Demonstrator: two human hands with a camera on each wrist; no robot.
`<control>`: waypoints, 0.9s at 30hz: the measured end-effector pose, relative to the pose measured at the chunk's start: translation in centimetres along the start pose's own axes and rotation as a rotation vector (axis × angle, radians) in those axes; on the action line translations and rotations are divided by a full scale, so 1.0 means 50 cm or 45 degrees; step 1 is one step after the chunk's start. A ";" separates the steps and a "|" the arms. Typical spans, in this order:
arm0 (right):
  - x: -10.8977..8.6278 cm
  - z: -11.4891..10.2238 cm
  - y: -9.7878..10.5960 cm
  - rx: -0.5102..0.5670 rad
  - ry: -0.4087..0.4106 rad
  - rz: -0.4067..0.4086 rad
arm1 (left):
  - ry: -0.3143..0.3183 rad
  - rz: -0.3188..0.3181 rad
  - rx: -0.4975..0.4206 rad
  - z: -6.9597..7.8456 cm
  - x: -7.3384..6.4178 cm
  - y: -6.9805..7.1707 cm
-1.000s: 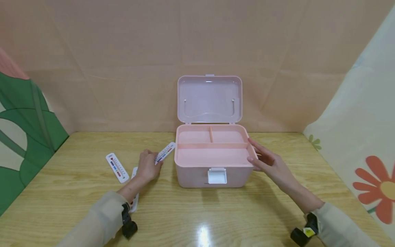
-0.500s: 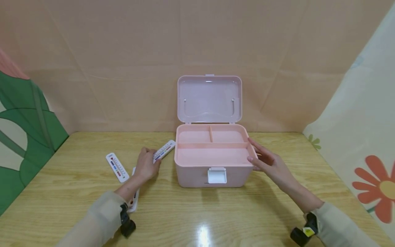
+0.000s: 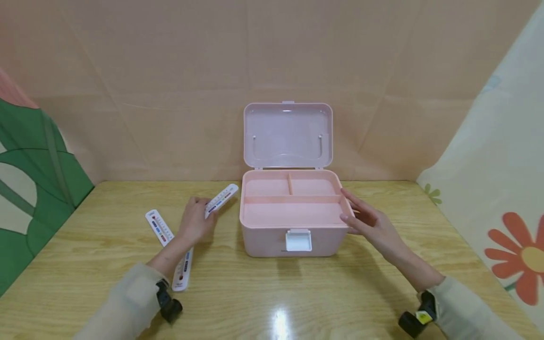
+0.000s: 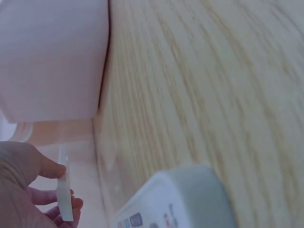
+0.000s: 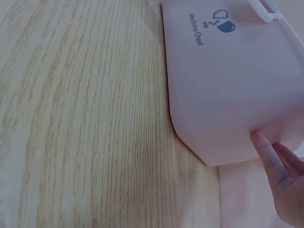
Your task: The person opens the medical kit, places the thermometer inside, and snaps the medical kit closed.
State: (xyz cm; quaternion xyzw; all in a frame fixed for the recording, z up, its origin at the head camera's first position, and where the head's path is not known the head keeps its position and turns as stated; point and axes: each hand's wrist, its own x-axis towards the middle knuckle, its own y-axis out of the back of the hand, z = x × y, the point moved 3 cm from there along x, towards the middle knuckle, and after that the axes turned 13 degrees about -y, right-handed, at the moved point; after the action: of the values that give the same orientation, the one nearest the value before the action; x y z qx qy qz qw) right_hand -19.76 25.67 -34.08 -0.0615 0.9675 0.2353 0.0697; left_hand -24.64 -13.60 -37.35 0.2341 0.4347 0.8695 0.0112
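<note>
Tan backdrop (image 3: 178,118) meets the desk (image 3: 335,297) along its far edge, which counts as 12 o'clock. Printed panels flank the desk, green leaves (image 3: 55,156) toward 9 o'clock and a red flower (image 3: 531,259) toward 3. A pink box (image 3: 263,243) stands near the far edge, well apart from both side edges, and grained wood stretches from it toward 6 o'clock. Its lid (image 3: 288,134) is raised, its tray (image 3: 293,199) has three compartments, and a white latch (image 3: 299,241) faces 6.

Just off the box's 9 o'clock side is a slim white thermometer (image 3: 223,197) with a scale and coloured patches, its far end aimed between 1 and 2. Another thermometer (image 3: 158,224) lies farther toward 9, and a third (image 3: 182,271) toward 8.

The left hand (image 3: 197,222) pinches the first by its near end, forearm crossing over the others. The right hand (image 3: 374,224) reaches in from 4 o'clock, fingers nearly straight, tips touching the box's side.
</note>
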 end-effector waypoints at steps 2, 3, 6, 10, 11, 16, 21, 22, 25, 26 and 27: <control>0.000 0.000 0.000 -0.005 0.010 -0.002 | 0.003 0.000 -0.005 -0.001 0.000 0.004; 0.000 0.001 0.000 -0.009 0.008 0.000 | 0.008 -0.001 -0.008 -0.003 -0.001 0.006; -0.001 0.001 0.000 -0.013 0.010 -0.001 | 0.008 0.023 -0.033 -0.004 -0.002 0.012; -0.002 -0.001 0.000 -0.011 0.007 -0.002 | -0.036 0.075 -0.055 -0.002 -0.005 0.021; -0.002 -0.001 0.000 -0.013 0.008 -0.002 | -0.050 0.083 -0.056 -0.002 -0.005 0.023; -0.002 -0.001 -0.001 -0.017 -0.006 0.003 | -0.084 0.107 -0.077 0.000 -0.005 0.031; -0.001 -0.001 0.001 -0.005 0.004 -0.001 | -0.116 0.144 -0.111 0.003 -0.006 0.043; -0.001 0.000 0.001 0.000 0.007 -0.003 | -0.121 0.148 -0.114 0.004 -0.006 0.046; 0.000 0.000 0.001 0.006 0.015 -0.008 | -0.125 0.153 -0.128 0.004 -0.006 0.052; 0.000 0.000 0.001 0.007 0.016 -0.008 | -0.125 0.156 -0.133 0.004 -0.005 0.054; 0.000 0.000 0.002 0.005 0.014 -0.007 | -0.122 0.159 -0.140 0.004 -0.005 0.055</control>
State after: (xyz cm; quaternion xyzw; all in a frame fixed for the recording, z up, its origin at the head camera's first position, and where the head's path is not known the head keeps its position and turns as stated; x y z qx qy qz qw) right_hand -19.77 25.75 -34.06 -0.0652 0.9682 0.2327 0.0653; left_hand -23.82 -15.25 -35.26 0.3011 0.3699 0.8789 -0.0096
